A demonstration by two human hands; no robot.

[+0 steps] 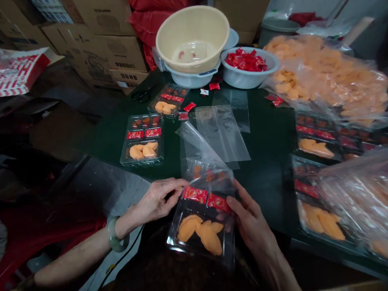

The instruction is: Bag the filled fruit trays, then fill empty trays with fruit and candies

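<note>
A compartmented plastic tray [194,207] is tilted at the near edge of the table. It holds orange chip-like pieces [210,236], two red sachets [194,194] and brown pieces at its far end. A clear plastic bag [198,152] covers the tray's far part. My left hand [160,198] pinches the bag at the tray's left edge, thumb and forefinger together. With fingers behind and thumb on top, my right hand [250,216] grips the tray's right side. More clear bags [223,134] lie flat just beyond.
Two filled trays [143,139] stand to the left, near black-handled scissors [140,96]. A cream basin [192,39] and a bowl of red sachets [248,74] are at the back. At right lie a large bag of orange pieces [332,75] and more trays. Cartons [98,41] are stacked behind.
</note>
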